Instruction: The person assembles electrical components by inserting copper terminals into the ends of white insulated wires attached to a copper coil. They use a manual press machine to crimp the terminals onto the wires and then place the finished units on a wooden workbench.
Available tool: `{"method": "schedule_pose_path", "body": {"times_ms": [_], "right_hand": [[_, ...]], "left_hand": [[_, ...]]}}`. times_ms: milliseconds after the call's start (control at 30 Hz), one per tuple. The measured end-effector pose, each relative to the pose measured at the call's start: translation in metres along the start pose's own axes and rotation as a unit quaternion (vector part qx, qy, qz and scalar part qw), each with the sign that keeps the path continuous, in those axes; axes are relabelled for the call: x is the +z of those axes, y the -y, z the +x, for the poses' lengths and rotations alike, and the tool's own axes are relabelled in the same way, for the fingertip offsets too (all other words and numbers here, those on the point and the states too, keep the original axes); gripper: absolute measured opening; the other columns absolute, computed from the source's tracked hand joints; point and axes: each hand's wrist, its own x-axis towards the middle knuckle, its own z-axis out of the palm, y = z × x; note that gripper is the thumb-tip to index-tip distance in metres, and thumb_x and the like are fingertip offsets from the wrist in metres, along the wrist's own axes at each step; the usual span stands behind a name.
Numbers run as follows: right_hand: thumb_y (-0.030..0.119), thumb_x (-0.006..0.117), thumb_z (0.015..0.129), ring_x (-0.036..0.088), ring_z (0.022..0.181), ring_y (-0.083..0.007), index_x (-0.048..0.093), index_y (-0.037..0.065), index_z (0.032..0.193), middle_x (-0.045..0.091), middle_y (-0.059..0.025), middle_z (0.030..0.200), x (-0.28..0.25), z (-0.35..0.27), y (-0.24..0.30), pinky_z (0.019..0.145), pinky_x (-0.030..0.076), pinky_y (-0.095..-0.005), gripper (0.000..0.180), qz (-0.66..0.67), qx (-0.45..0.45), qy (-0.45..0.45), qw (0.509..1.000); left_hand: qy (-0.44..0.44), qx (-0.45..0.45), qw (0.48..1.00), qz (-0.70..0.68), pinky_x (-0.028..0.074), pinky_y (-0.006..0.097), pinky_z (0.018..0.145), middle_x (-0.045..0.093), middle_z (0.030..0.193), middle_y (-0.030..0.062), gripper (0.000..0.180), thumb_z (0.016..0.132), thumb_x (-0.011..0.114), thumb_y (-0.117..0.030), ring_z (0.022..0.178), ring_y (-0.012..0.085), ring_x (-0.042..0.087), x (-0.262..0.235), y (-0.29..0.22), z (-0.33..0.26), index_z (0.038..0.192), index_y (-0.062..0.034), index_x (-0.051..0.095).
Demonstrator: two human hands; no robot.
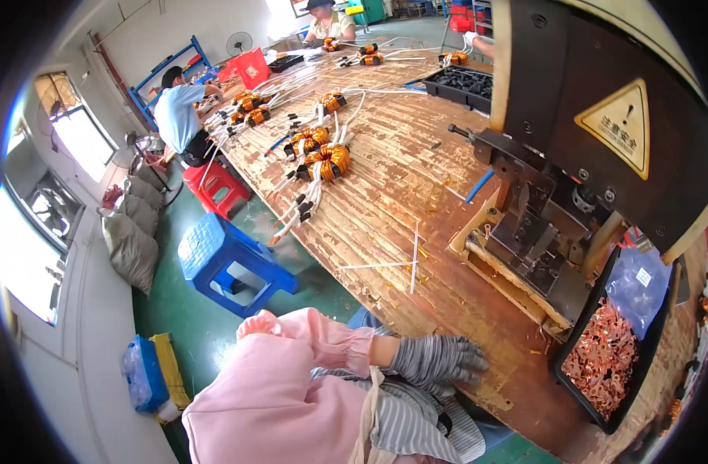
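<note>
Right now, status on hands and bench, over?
One grey-gloved hand flat on worn wooden bench edge, holding nothing; which hand, unclear. Other hand unseen. Black tray of copper terminals nearby. Press machine ahead.

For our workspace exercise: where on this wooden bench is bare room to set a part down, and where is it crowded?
Free: the worn bench top between the copper coils and the press machine, and the near stretch between the loose white ties and the gloved hand. Crowded: the far left edge with coils and white leads, and beside the black tray of copper terminals.
</note>
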Motion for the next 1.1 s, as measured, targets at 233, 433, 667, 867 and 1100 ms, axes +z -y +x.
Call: {"method": "schedule_pose_path", "body": {"times_ms": [233,433,667,867,1100], "right_hand": [[0.018,0.046,0.092,0.055,0.063,-0.0202,0.059,-0.002,0.1,0.061,-0.0098,0.079,-0.002,-0.057,0.102,0.058,0.048,-0.0306,0.025,0.065,0.135,0.013,0.989],[0.015,0.051,0.086,0.057,0.079,-0.0199,0.059,-0.001,0.095,0.061,-0.0109,0.09,0.025,-0.18,0.085,0.075,0.046,-0.0304,0.019,0.229,0.248,0.076,0.938],[0.012,0.049,0.087,0.053,0.077,-0.0171,0.057,-0.002,0.091,0.058,-0.008,0.086,0.03,-0.117,0.199,0.074,0.043,-0.0288,0.016,0.294,0.294,0.198,0.887],[0.004,0.052,0.082,0.054,0.077,-0.0187,0.058,0.0,0.088,0.058,-0.0085,0.085,0.036,-0.114,0.225,0.074,0.044,-0.0297,0.009,0.323,0.233,0.246,0.884],[0.006,0.058,0.078,0.058,0.08,-0.0249,0.061,0.003,0.086,0.062,-0.0118,0.085,0.045,-0.121,0.246,0.073,0.046,-0.0334,0.009,0.385,0.191,0.319,0.845]], "left_hand": [[-0.166,-0.371,0.841,0.358,0.045,0.037,0.079,0.059,0.094,0.0149,0.037,0.073,0.062,-0.033,0.089,0.0305,0.056,-0.15,0.112,-0.106,0.097,-0.0051,0.06],[0.032,-0.724,0.605,0.33,0.042,0.04,0.086,0.051,0.117,0.0201,0.069,0.074,0.06,-0.039,0.108,0.0323,0.05,-0.198,0.11,-0.206,0.131,-0.009,0.034],[-0.23,-0.613,0.756,0.028,0.042,0.029,0.086,0.056,0.11,0.0126,0.064,0.079,0.058,-0.013,0.1,0.0203,0.054,-0.186,0.127,-0.286,0.135,-0.0034,0.028],[-0.326,-0.53,0.775,-0.111,0.041,0.021,0.082,0.057,0.106,0.0057,0.042,0.084,0.055,-0.006,0.095,0.0103,0.051,-0.194,0.067,-0.203,0.124,-0.0018,0.044],[-0.11,-0.507,0.849,0.104,0.049,0.035,0.068,0.06,0.088,0.0148,0.045,0.08,0.058,-0.016,0.074,0.0315,0.06,-0.117,-0.022,-0.198,0.123,-0.0136,0.047]]}}
